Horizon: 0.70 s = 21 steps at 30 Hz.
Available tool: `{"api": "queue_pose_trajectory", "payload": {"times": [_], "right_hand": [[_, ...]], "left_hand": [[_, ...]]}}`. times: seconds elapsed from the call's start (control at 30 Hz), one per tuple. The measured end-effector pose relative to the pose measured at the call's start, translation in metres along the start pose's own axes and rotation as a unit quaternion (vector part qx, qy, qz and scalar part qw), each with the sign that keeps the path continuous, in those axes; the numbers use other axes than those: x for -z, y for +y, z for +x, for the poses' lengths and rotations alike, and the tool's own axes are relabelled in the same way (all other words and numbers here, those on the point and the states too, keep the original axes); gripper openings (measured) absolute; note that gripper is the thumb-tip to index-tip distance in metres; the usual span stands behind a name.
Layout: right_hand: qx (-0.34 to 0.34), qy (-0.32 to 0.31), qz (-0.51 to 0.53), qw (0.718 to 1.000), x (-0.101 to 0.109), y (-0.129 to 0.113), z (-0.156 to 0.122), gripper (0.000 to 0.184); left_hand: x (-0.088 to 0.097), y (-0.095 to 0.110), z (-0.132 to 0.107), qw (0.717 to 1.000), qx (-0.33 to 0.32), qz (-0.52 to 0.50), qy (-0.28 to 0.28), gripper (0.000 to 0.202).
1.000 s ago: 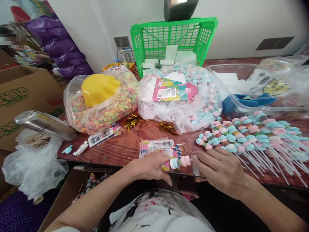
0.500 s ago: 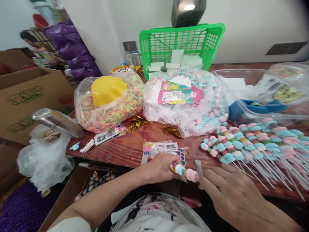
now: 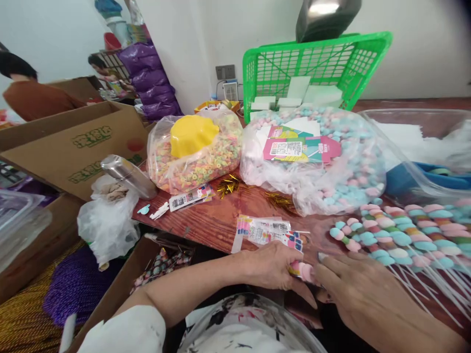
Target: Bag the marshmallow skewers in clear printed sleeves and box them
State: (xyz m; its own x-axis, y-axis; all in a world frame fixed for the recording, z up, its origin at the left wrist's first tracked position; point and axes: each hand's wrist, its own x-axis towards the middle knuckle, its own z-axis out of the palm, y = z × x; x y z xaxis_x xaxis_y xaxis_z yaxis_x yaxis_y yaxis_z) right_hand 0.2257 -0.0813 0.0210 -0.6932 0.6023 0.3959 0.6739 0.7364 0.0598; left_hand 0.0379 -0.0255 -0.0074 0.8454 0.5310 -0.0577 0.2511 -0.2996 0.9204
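Note:
My left hand [image 3: 274,267] is closed around a marshmallow skewer [image 3: 305,271]. Only its pink end and a bit of printed wrapper show between the thumb and fingers. Close beside that pink end is my right hand [image 3: 362,287], its fingers bent together; what they pinch is hidden. A small greyish edge [image 3: 321,256] sticks out by the right fingertips. Just beyond my left hand, printed clear bags [image 3: 267,229] lie on the wooden table [image 3: 209,225]. To the right is a pile of pink and blue marshmallow skewers [image 3: 405,235] with white sticks.
Behind stand a bag of ring-shaped candy [image 3: 198,169] with a yellow bowl [image 3: 193,135], a bag of marshmallows [image 3: 353,166] and a green basket [image 3: 253,78]. A steel flask [image 3: 128,176] lies at the left edge, above a carton of skewers [image 3: 162,267]. People sit farther back.
The view has swung left, so the scene shifts right and another person appears. Less of the skewer shows past my left hand, and my right fingers have come closer to it.

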Motion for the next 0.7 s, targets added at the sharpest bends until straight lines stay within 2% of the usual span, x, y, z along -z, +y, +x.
{"api": "queue_pose_trajectory", "payload": {"times": [0.13,0.23,0.33,0.4,0.47,0.57,0.63,0.7], "right_hand": [[-0.031,-0.068,0.055,0.996,-0.011,-0.005,0.009,0.006],[-0.061,-0.09,0.066,0.992,-0.005,0.008,0.013,0.005],[-0.1,-0.054,0.083,0.99,0.012,0.023,0.009,0.011],[-0.127,-0.028,0.136,0.982,0.018,0.026,0.004,0.015],[-0.14,-0.009,0.184,0.973,0.015,0.023,0.001,0.018],[-0.146,0.05,0.22,0.963,-0.002,0.013,0.005,0.023],[-0.175,0.111,0.274,0.939,-0.014,0.008,0.009,0.019],[-0.26,0.184,0.36,0.877,-0.024,0.001,0.013,0.016]], "left_hand": [[-0.003,0.001,0.009,1.0,0.008,-0.007,-0.009,0.02],[0.005,0.004,0.008,0.996,0.016,-0.091,0.005,0.034],[0.013,0.005,0.002,0.974,0.053,-0.218,0.002,0.04],[0.012,0.002,-0.001,0.957,0.09,-0.275,0.035,0.044],[0.006,-0.001,-0.002,0.945,0.101,-0.297,0.094,0.047],[-0.007,-0.004,0.001,0.928,0.078,-0.328,0.158,0.047],[-0.011,-0.003,0.004,0.914,0.066,-0.34,0.211,0.043],[-0.012,-0.001,0.006,0.903,0.053,-0.328,0.272,0.039]]}}
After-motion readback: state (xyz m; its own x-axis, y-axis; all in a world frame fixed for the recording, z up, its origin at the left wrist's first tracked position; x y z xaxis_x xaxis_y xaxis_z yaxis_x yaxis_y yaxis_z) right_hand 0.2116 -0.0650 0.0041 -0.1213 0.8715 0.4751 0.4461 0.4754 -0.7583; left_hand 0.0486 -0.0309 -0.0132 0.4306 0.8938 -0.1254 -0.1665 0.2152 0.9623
